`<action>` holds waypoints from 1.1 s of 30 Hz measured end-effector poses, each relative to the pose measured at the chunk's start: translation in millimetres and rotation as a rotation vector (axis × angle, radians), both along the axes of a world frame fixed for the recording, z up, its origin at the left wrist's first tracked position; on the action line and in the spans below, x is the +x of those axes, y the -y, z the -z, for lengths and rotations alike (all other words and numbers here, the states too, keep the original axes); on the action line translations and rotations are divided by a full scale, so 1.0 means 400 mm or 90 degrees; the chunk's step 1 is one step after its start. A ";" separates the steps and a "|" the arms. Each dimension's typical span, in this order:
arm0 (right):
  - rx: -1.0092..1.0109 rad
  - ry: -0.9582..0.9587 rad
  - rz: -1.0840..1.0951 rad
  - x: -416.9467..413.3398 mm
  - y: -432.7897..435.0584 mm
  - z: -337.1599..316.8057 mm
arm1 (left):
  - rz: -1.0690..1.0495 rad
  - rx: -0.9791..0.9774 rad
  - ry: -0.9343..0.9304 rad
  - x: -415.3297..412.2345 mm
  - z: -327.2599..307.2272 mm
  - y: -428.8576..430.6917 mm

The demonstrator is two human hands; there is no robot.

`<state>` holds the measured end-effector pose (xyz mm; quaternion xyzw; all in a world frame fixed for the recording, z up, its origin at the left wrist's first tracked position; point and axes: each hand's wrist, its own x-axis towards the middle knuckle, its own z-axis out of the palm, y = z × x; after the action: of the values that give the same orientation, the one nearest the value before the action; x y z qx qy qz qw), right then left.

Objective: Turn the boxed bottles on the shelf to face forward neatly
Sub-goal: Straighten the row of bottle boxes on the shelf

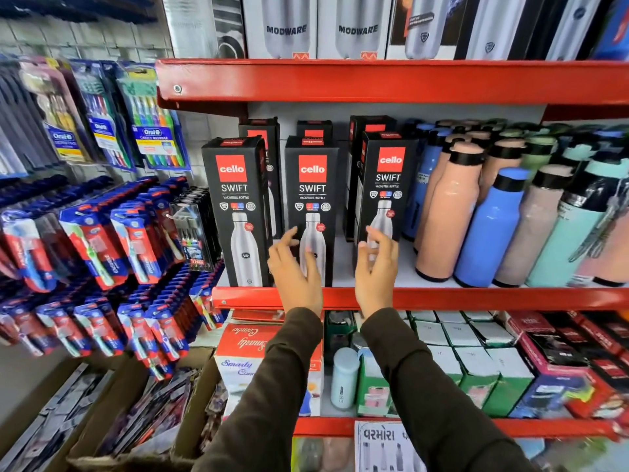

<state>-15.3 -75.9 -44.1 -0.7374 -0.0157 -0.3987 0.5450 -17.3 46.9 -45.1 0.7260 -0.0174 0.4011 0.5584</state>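
Note:
Three black boxed bottles marked "cello SWIFT" stand in the front row on the red middle shelf [476, 298]: a left box [235, 206], a middle box [311, 192] and a right box [386, 185]. All three show their printed fronts; the right one sits slightly farther back and angled. More black boxes [262, 134] stand behind them. My left hand [294, 267] hovers in front of the middle box's lower half, fingers spread, holding nothing. My right hand [376, 267] is open too, fingertips at the lower left edge of the right box.
Loose coloured bottles [486, 226] crowd the shelf right of the boxes. Toothbrush packs [143, 120] hang on the left wall. Silver bottle boxes [286, 25] fill the upper shelf. The lower shelf holds white-and-green cartons [476, 362] and a red-and-white box [245, 352].

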 end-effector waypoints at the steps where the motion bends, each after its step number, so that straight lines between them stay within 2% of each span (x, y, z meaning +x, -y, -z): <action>1: 0.016 0.013 0.014 0.000 0.006 -0.005 | 0.006 0.022 0.025 0.000 -0.004 0.008; 4: 0.037 0.000 0.016 0.019 0.045 -0.015 | 0.085 0.098 0.097 0.005 -0.017 0.055; 6: 0.040 -0.061 0.003 0.038 0.093 -0.026 | 0.201 0.132 0.098 0.015 -0.024 0.109; 10: 0.038 -0.185 -0.077 0.089 0.165 -0.045 | 0.331 0.098 -0.069 0.063 -0.034 0.195; 14: -0.008 -0.271 -0.139 0.123 0.197 -0.040 | 0.328 0.004 -0.278 0.131 -0.041 0.216; 16: -0.001 -0.277 -0.141 0.129 0.207 -0.037 | 0.320 -0.009 -0.315 0.152 -0.035 0.215; 22: 0.004 -0.227 -0.142 0.119 0.221 -0.024 | 0.310 -0.079 -0.283 0.163 -0.023 0.204; 33: 0.004 -0.196 -0.140 0.055 0.226 0.007 | 0.272 -0.002 -0.222 0.085 0.006 0.181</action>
<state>6.9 -166.2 -47.0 -0.7819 -0.0118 -0.2193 0.5835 16.6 -25.4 -47.5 0.7630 -0.0737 0.1433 0.6260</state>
